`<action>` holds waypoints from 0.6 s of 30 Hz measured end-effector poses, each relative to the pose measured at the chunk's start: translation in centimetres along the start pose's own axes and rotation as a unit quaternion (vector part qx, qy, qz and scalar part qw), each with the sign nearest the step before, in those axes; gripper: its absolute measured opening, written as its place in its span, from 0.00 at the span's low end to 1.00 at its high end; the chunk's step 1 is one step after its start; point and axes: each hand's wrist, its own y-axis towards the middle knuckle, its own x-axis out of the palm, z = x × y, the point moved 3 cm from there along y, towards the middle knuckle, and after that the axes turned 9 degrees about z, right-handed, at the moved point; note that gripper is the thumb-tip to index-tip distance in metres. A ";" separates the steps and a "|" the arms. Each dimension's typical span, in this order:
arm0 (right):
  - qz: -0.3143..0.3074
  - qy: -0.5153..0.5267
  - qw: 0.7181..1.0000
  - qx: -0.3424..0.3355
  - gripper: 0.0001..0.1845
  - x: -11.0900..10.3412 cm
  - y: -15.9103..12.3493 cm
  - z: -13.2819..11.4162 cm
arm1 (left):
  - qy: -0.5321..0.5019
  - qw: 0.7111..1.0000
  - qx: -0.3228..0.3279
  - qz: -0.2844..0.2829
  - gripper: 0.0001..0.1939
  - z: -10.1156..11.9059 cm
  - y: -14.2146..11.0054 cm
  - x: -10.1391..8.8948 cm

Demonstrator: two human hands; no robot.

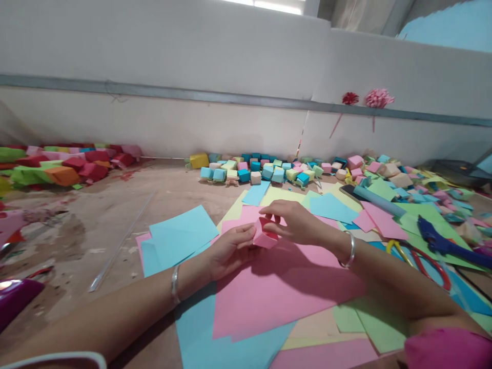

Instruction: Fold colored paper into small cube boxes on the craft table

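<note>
A small pink paper box (265, 239), its top side open, is held up between my two hands over the table's middle. My left hand (234, 251) grips its left side between thumb and fingers. My right hand (294, 220) reaches over from the right, its fingers curled on the rim and into the opening; the fingertips are partly hidden. Beneath both hands lie large pink paper sheets (277, 292), on top of blue sheets (196, 328) and other coloured ones. Left of my left hand is a small stack of light blue paper (184, 233).
Rows of small paper cubes (255, 166) line the wall. More coloured paper pieces heap at left (77, 166) and right (400, 174). On the right lie red-and-yellow-handled scissors (430, 266) and a blue glue gun (446, 243). A clear stick (119, 246) rests at left.
</note>
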 end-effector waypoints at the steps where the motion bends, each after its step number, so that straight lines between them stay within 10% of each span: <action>1: -0.005 0.018 1.000 0.020 0.09 -0.2 0.2 0.4 | 0.001 1.000 0.002 0.003 0.11 0.0 0.1 -0.1; 5: 0.075 -0.022 0.989 0.125 0.05 -1.1 1.1 4.2 | 0.019 0.999 -0.044 -0.025 0.20 -0.4 -0.1 0.0; 12: 0.170 -0.163 0.940 0.246 0.07 -1.7 0.3 13.5 | 0.124 0.953 -0.102 -0.257 0.26 -1.5 -1.7 1.2; 18: 0.162 -0.180 0.939 0.244 0.09 -1.1 0.3 14.4 | 0.152 0.934 -0.089 -0.313 0.27 -2.0 -1.2 0.8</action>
